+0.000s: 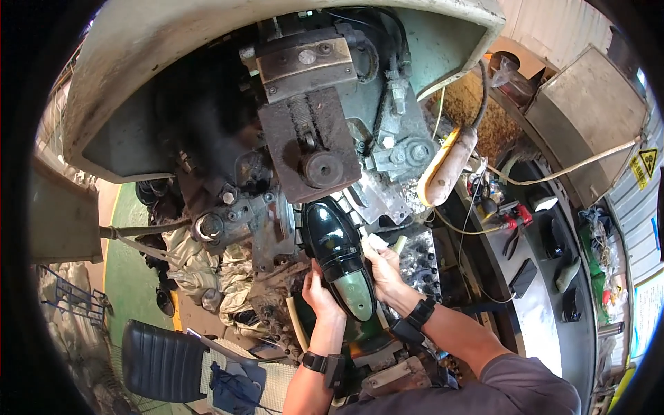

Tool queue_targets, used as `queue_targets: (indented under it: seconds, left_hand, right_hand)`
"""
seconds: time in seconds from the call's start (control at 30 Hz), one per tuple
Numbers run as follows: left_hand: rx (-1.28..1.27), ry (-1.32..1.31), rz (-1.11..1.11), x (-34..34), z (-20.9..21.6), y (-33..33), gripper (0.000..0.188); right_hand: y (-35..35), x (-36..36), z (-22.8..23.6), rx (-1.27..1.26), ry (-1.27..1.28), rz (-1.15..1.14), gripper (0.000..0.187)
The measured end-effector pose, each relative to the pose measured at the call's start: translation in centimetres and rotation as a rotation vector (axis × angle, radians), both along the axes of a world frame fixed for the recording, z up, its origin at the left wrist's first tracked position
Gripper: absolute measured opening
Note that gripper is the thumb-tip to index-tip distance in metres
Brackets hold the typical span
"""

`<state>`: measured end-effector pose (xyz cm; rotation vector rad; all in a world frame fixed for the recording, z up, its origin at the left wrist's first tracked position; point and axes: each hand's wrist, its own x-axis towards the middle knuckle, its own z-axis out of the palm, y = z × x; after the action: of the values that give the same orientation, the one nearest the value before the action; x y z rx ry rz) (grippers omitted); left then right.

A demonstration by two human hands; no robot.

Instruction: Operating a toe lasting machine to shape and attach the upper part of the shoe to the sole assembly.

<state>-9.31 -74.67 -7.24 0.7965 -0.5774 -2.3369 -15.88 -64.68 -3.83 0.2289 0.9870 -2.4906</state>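
A glossy black shoe upper [325, 225] sits over a green shoe last [356, 294], its toe end pointing away from me into the machine. My left hand [322, 297] grips the left side of the shoe, fingers along its edge. On the other side my right hand [382, 268] holds it with fingers curled against the upper. A small white piece [377, 242] shows at the right fingertips; what it is I cannot make out. Just beyond the toe is the machine's dark metal block [304, 142] with a round bolt. The underside of the shoe is hidden.
Metal clamps and arms [225, 225] flank the shoe. A worn lamp-like handle [446, 169] hangs from a cable at the right. Pliers [513, 238] and other tools lie on the right-hand bench [546, 325]. A black chair [162, 360] stands at lower left.
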Motion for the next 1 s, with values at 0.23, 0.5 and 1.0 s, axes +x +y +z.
queue_targets:
  seconds: [0.23,0.5,1.0]
  left_hand:
    - [0.098,0.06,-0.041,0.0,0.9,0.0,0.021]
    - [0.136,0.016,-0.156,0.4,3.7,0.1,0.035]
    - [-0.189,-0.176,-0.22,6.5,1.8,-3.3,0.037]
  right_hand:
    - [0.2,-0.2,0.4,-0.019,-0.055,0.036,0.018]
    - [0.4,0.3,1.8,-0.025,-0.088,0.053,0.022]
    - [15.4,-4.2,-5.2,0.64,0.101,0.34,0.043]
